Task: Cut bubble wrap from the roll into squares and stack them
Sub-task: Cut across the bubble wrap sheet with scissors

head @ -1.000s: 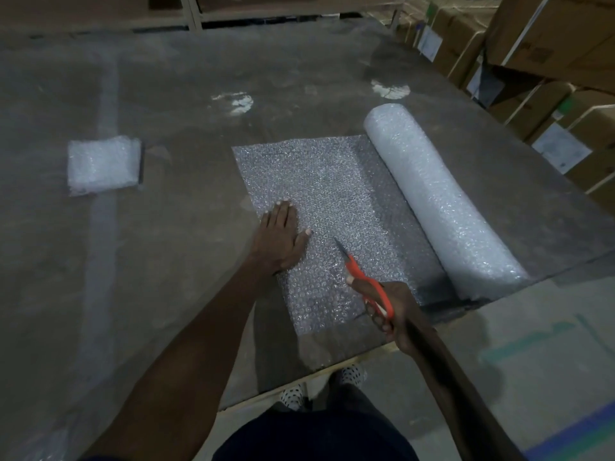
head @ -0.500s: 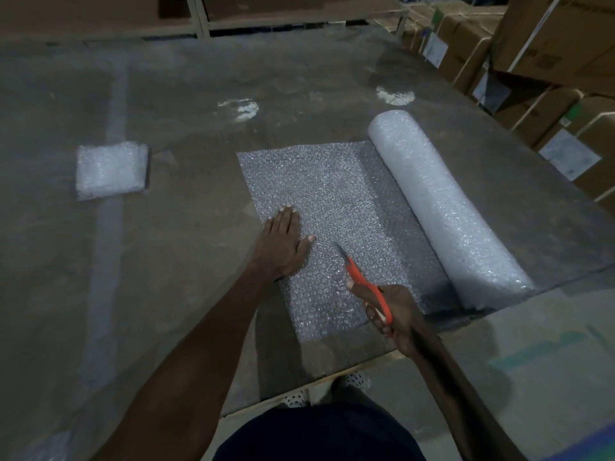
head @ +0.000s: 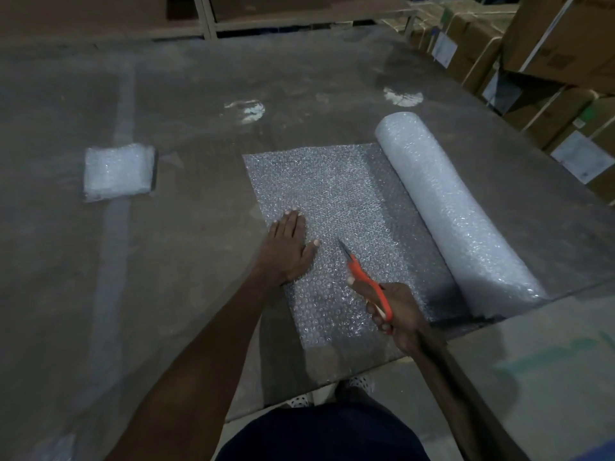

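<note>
— Orange-handled scissors (head: 366,281), are they in the right hand (head: 397,314)?

— Yes. Its fingers are curled through and around the orange handles, and the blades point away from the person, up and to the left, over the unrolled bubble wrap sheet (head: 336,207). From this view I cannot tell whether the blades are parted or closed.

— And the left hand (head: 288,247)?

— Flat, palm down, fingers straight and together, thumb out toward the scissors. It presses on the sheet near its left edge and grasps nothing.

— Where is the roll (head: 456,211)?

— On the right side of the dark table (head: 186,94), lying at a slant, with the sheet spread out from it toward the left. The sheet's near end reaches close to the table's front edge.

— Any cut pieces?

— One stack of bubble wrap squares (head: 118,173) sits well apart on the left of the table.

— What else shows?

— Cardboard boxes (head: 549,51) are piled at the upper right, beyond the table.
</note>
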Available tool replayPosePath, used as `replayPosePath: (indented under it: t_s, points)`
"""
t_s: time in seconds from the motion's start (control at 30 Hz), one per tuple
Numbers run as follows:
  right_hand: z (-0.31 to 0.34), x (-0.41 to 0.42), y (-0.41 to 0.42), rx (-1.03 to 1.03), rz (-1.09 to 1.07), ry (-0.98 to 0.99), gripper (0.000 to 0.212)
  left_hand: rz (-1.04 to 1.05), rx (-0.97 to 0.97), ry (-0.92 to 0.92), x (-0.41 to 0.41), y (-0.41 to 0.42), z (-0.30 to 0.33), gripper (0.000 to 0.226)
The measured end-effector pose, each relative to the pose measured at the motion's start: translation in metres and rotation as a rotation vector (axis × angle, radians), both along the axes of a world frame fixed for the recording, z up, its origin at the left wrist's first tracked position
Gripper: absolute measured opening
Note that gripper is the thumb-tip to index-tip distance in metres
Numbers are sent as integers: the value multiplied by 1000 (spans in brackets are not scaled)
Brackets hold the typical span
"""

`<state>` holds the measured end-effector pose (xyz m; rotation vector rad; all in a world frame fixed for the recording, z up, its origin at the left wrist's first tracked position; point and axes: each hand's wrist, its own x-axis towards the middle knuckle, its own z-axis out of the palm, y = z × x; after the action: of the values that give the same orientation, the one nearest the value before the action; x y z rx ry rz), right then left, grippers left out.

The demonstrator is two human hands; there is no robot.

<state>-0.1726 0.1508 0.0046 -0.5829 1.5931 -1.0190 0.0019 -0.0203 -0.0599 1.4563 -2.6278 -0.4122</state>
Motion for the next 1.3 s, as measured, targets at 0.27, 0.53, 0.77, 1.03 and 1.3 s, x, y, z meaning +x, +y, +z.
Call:
replayPosePath:
  t_s: [0.27, 0.53, 0.77, 1.03, 1.3]
  points:
    - [0, 0, -15, -2, -8, -24, 42, 0, 6, 2, -1, -1, -1, 80]
    - [-3, 0, -17, 6, -10, -40, 43, 1, -19, 9, 0, -2, -3, 80]
    - [-2, 2, -32, 2, -22, -37, 41, -1, -11, 3, 0, -3, -4, 80]
    - [-6, 0, -34, -8, -8, -45, 38, -8, 19, -13, -1, -3, -2, 79]
    - [1, 0, -48, 12, -6, -30, 44, 26, 0, -36, -2, -30, 0, 84]
